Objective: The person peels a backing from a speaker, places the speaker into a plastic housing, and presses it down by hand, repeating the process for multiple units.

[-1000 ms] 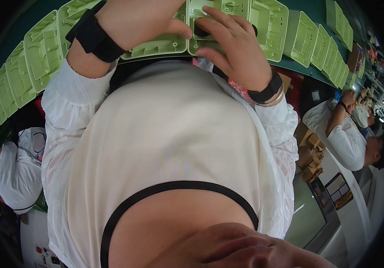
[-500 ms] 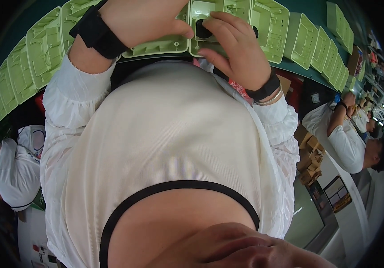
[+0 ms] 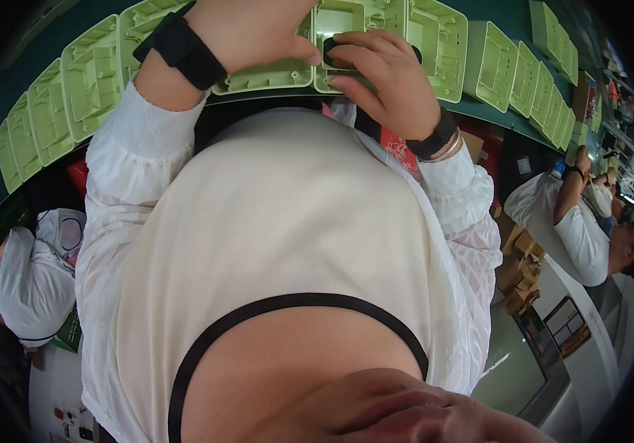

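In the head view, the right hand (image 3: 400,90) is at 1 o'clock, over a light-green plastic housing (image 3: 346,16) just past 12. Its fingers (image 3: 361,59) curve over a round black part (image 3: 328,53) lying in that housing, with the thumb set moderately apart; whether they grip it cannot be told. A second black part (image 3: 417,55) shows at 3 o'clock from the knuckles. The left hand (image 3: 258,33), between 11 and 12, has its thumb toward the same housing; its other fingers run past the top edge, so their state cannot be told. More green housings (image 3: 92,85) line the dark-green worktop (image 3: 498,13) from 10 to 2 o'clock. A co-worker (image 3: 583,240) appears at 3, cardboard (image 3: 521,269) between 3 and 4.
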`<state>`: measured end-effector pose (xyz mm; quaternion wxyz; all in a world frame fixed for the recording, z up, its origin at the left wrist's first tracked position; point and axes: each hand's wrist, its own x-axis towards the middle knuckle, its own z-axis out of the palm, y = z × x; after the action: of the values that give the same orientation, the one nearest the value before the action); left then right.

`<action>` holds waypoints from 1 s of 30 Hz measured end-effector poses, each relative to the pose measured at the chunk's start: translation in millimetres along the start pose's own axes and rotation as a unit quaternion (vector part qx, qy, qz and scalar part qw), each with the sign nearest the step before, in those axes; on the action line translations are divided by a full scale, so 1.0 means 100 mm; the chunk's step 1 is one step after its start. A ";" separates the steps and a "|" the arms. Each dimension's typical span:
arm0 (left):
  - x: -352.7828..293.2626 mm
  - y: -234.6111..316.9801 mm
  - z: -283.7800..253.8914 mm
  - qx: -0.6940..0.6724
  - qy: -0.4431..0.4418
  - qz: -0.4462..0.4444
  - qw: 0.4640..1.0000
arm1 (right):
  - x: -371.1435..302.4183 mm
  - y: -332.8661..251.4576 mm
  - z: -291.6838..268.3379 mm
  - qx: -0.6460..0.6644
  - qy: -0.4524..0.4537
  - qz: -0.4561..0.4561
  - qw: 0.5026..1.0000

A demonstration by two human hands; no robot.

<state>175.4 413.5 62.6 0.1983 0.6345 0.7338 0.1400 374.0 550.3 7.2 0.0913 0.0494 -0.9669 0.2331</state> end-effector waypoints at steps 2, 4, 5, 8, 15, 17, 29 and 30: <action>-0.01 0.02 -0.05 0.005 -0.019 -0.018 1.000 | 0.00 0.01 -0.04 0.005 -0.002 -0.014 1.000; -0.03 -0.04 0.06 0.012 0.044 -0.008 0.999 | 0.02 0.01 -0.08 0.003 0.004 -0.027 1.000; -0.04 -0.05 0.05 0.016 0.076 -0.002 0.997 | 0.03 -0.01 -0.10 0.000 0.014 -0.017 1.000; -0.16 0.01 -0.19 -0.156 0.121 -0.035 0.980 | 0.07 -0.11 -0.19 -0.008 0.044 -0.001 0.999; -0.36 -0.12 -0.11 -0.789 0.121 0.005 0.603 | 0.49 -0.72 -0.45 0.013 0.317 0.020 0.948; -0.39 -0.14 -0.05 -0.844 0.095 0.000 0.528 | 0.70 -0.88 -0.44 -0.027 0.318 -0.007 0.948; -0.73 -0.05 0.06 -0.810 0.162 -0.105 0.553 | 0.90 -0.98 -0.03 -0.065 0.322 -0.072 0.942; -0.74 -0.06 0.07 -0.809 0.161 -0.105 0.555 | 0.90 -0.98 -0.02 -0.046 0.319 -0.074 0.944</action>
<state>182.0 339.0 61.7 0.5203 0.0921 0.3923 0.7530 299.8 459.6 69.9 0.4141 0.0397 -0.8905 0.1841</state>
